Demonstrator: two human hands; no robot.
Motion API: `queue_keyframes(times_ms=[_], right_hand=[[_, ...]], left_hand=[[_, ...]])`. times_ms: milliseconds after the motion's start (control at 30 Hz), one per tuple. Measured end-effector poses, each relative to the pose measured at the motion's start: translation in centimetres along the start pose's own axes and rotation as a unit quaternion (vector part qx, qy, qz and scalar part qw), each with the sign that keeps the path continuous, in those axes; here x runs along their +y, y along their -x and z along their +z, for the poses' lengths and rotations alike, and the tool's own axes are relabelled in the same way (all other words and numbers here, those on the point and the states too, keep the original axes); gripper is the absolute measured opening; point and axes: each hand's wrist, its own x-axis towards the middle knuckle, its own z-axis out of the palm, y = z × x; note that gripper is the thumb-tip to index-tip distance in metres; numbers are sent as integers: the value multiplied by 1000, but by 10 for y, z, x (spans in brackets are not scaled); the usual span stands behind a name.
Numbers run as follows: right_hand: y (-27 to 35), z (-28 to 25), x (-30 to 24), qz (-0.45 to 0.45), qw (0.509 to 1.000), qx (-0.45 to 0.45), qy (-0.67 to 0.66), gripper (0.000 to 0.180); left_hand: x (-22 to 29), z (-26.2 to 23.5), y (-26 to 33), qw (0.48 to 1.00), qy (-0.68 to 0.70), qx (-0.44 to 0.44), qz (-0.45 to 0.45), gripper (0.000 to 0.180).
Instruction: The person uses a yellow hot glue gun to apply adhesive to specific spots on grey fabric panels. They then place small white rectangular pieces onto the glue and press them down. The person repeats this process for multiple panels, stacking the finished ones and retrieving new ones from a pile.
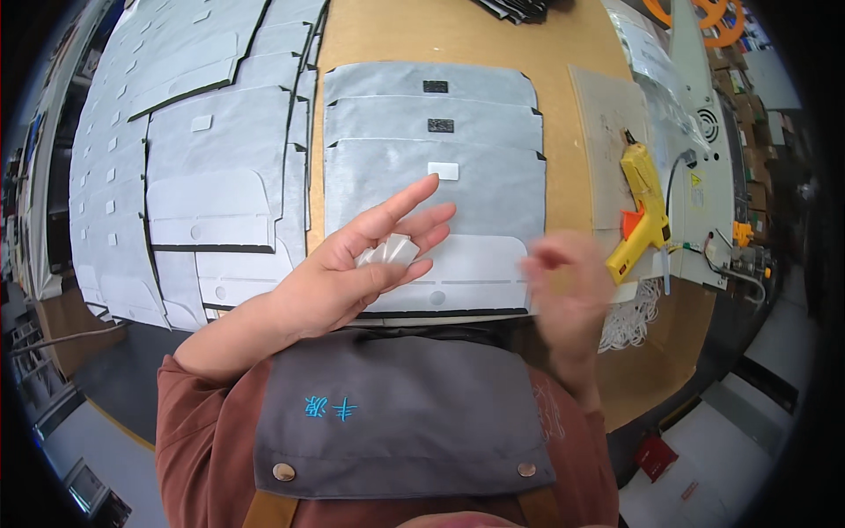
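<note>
My left hand (339,264) holds several small whitish rectangular patches (398,250) in its palm, with the thumb over them. Its index finger points away from me, the tip at the lower edge of a white patch (447,170) lying on a grey fabric panel (370,189). Behind that panel, two more overlap in a stack, bearing a black patch (440,126) and another black patch (436,87). By the front panel's right edge, my right hand (570,286) is smeared by motion, so its fingers and anything in them cannot be made out.
Stacked grey panels (211,150) with white patches cover the table's left side. A yellow glue gun (650,198) rests at the right beside a pale machine (715,194). White cords (632,319) sit in a cardboard box (678,339) at the lower right. Dark pieces (515,9) lie at the far edge.
</note>
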Motion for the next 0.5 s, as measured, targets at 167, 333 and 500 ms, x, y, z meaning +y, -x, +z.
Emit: queue_keyframes(times_ms=[167, 333, 500], right_hand=[[-16, 52, -17, -143, 988, -49, 8, 31], [-5, 65, -12, -199, 976, -2, 86, 30], [-7, 63, -11, -189, 982, -2, 14, 25]], left_hand=[[-6, -1, -6, 999, 32, -30, 26, 93], [-16, 3, -11, 996, 67, 12, 61, 90], [-14, -2, -16, 990, 135, -2, 43, 67]])
